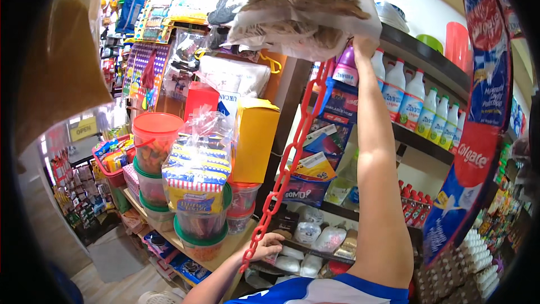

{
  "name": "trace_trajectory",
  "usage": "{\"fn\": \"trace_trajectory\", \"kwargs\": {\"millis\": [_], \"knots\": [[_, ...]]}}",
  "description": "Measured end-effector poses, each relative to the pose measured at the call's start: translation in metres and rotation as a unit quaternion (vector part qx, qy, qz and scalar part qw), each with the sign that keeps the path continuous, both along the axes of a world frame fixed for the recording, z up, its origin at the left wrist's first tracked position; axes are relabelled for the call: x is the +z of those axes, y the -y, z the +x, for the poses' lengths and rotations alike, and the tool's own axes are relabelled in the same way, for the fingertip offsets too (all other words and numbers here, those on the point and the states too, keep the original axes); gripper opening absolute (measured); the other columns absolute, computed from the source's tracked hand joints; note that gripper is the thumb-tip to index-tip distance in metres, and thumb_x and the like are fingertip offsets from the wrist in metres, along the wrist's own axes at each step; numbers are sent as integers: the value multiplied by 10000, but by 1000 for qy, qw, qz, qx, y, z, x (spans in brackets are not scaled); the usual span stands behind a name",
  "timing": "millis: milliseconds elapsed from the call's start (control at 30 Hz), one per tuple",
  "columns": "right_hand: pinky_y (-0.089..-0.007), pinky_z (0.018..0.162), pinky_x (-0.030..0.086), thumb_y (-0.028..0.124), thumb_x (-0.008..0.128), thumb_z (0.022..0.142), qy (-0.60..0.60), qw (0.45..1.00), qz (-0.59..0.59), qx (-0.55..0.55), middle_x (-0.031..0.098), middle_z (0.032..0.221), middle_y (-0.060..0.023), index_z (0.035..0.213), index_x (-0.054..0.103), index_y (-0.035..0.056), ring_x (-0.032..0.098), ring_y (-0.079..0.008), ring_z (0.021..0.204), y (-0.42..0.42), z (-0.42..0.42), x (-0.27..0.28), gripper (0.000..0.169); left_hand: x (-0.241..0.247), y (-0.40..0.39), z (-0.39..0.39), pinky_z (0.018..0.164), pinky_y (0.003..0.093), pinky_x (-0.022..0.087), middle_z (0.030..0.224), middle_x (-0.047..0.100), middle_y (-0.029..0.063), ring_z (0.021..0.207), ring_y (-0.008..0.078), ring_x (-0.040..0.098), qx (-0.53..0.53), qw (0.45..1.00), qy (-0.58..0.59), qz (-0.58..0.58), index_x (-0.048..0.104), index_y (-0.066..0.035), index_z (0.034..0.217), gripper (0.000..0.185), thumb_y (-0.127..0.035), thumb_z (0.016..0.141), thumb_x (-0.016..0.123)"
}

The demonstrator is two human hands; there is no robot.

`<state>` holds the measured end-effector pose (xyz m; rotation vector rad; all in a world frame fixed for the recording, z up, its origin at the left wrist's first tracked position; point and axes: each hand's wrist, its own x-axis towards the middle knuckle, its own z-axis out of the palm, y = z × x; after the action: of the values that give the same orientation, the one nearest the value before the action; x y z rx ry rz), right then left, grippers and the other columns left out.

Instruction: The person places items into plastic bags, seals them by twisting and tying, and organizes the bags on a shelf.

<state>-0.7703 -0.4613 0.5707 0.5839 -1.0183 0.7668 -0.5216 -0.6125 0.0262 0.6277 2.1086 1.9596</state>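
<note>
My right arm stretches up to the shelf of bottles, and my right hand [365, 45] is partly hidden behind a hanging clear plastic bag [301, 12] of brown dried goods. Right beside that hand is a purple bottle [346, 67]; whether the fingers grip it or the bag cannot be seen. Low down, my left hand [270, 245] has its fingers apart near the edge of a lower shelf [312, 254], close to several small tied plastic bags [307, 231]. A red plastic chain [291, 160] hangs in front of the left wrist.
White Zonrox bottles [411, 97] line the right shelf. Clear tubs with coloured lids [158, 135] and a bag of biscuit packs [198, 173] stand on the left counter. A yellow box [255, 143] is beside them. Colgate sachet strips [468, 156] hang at right, above egg trays [443, 274].
</note>
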Motion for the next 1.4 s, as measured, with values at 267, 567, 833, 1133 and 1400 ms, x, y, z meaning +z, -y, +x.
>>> {"fn": "trace_trajectory", "kwargs": {"millis": [267, 567, 833, 1133, 1400], "knots": [[-446, 691, 488, 110, 620, 712, 89, 992, -34, -82, 621, 782, -219, 803, 566, -3, 625, -367, 767, 3, -15, 77, 155, 2, -3, -10, 734, 266, 480, 1107, 561, 93, 961, 149, 570, -26, 999, 11, 16, 416, -34, 1268, 477, -225, 868, 592], [-385, 697, 528, 174, 565, 816, 175, 956, -15, -237, 646, 782, -186, 888, 596, 3, 653, -318, 747, -3, -13, 107, 188, 9, 4, -3, 651, 276, 508, 998, 597, 37, 853, 106, 572, 28, 995, 66, 65, 476, -44, 1202, 366, -146, 864, 570], [-340, 615, 532, 133, 609, 746, 296, 951, 92, 17, 642, 760, -191, 958, 564, 29, 650, -256, 562, 36, 23, 48, 240, -10, 7, -6, 883, 291, 435, 1069, 595, 114, 996, 160, 562, 28, 993, 84, 75, 444, 3, 1230, 425, -164, 868, 590], [-410, 819, 452, 109, 659, 654, 54, 984, 146, -87, 602, 986, -208, 1059, 537, 29, 562, -390, 939, 2, 1, -40, 431, -22, -26, 11, 873, 284, 429, 1047, 584, 80, 975, 139, 541, -40, 997, 40, 46, 468, 9, 1198, 385, -144, 865, 590], [-425, 810, 445, 189, 734, 617, 172, 980, 38, -96, 544, 952, -195, 1014, 554, 90, 537, -383, 934, -27, 36, -201, 447, -12, -28, 42, 828, 261, 440, 1001, 598, 70, 923, 118, 548, -86, 995, 42, -33, 464, 3, 1203, 399, -150, 857, 591]]}}
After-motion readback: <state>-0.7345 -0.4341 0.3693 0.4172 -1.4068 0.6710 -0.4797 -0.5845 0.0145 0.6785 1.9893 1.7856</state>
